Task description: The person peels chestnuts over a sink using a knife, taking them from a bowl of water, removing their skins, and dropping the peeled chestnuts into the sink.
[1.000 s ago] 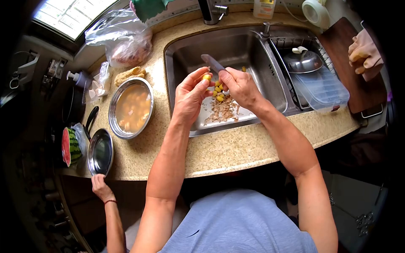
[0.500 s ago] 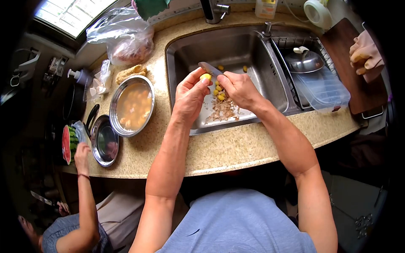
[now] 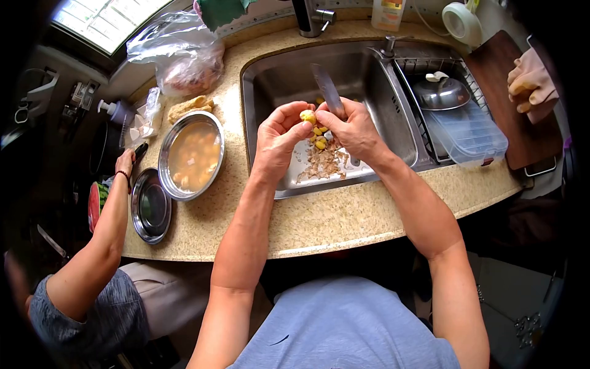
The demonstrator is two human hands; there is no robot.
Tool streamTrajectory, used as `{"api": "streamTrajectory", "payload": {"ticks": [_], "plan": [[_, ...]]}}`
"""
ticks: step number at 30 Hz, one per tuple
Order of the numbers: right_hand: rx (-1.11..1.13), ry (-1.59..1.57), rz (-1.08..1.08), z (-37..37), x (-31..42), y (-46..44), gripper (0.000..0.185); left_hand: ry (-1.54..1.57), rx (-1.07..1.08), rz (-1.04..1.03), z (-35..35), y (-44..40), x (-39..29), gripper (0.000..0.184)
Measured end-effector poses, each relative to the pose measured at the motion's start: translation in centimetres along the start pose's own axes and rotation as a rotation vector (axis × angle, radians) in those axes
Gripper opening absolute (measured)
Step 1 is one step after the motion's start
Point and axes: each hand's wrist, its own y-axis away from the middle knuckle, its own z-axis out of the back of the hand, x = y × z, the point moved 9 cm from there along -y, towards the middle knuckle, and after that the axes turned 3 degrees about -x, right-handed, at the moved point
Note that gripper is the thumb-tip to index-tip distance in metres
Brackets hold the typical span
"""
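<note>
Over the sink [image 3: 393, 92], my left hand [image 3: 279, 135] pinches a yellow chestnut [image 3: 308, 115] between thumb and fingertips. My right hand [image 3: 353, 129] grips a knife [image 3: 326, 86], its blade pointing up and away; the handle is hidden in the fist. The right thumb is close to the nut; whether it touches cannot be made out. Beneath both hands, several yellow chestnuts [image 3: 321, 144] and a heap of brown peelings [image 3: 319, 166] lie on the sink floor. To the left stands a metal bowl [image 3: 222, 147] of cloudy water with more nuts in it.
At left, another person's hand [image 3: 125, 161] is at the black handle [image 3: 141, 151] by a shallow metal pan [image 3: 136, 212]; their other side has a knife [image 3: 52, 241]. A plastic bag [image 3: 184, 58] sits behind the bowl. A dish rack [image 3: 409, 77] holds a lid [image 3: 441, 93].
My knife has swung from lying across the nut to pointing upward, and my right hand has turned inward. The other person's hand has moved from the watermelon up to the black handle.
</note>
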Motion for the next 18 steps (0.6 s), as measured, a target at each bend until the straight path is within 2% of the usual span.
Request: {"api": "streamTrajectory", "payload": {"ticks": [2,6,8,11,13,15,18], "plan": [[-0.055,0.085,0.14,0.3,-0.1,-0.3,0.015,0.059,-0.025,0.008,0.2,0.0,0.5,0.037],[-0.104,0.237,0.256,0.0,1.3,0.4,0.02,0.154,-0.006,0.081,-0.4,0.1,1.1,0.037],[-0.188,0.416,0.311,-0.1,2.2,0.7,0.024,0.224,-0.049,0.063,0.3,-0.1,0.9,0.038],[-0.111,0.521,0.291,-0.9,2.9,1.1,0.025,0.293,-0.081,0.051,0.6,0.1,0.5,0.039],[-0.094,0.583,0.35,-1.4,3.1,1.2,0.023,0.301,-0.086,0.065,0.7,0.0,0.4,0.036],[-0.024,0.673,0.331,-2.0,2.2,1.2,0.025,0.315,-0.051,0.004,0.2,0.2,-0.3,0.033],[0.006,0.648,0.23,-1.9,1.5,0.8,0.028,0.293,-0.106,0.005,0.8,0.1,0.1,0.03]]}}
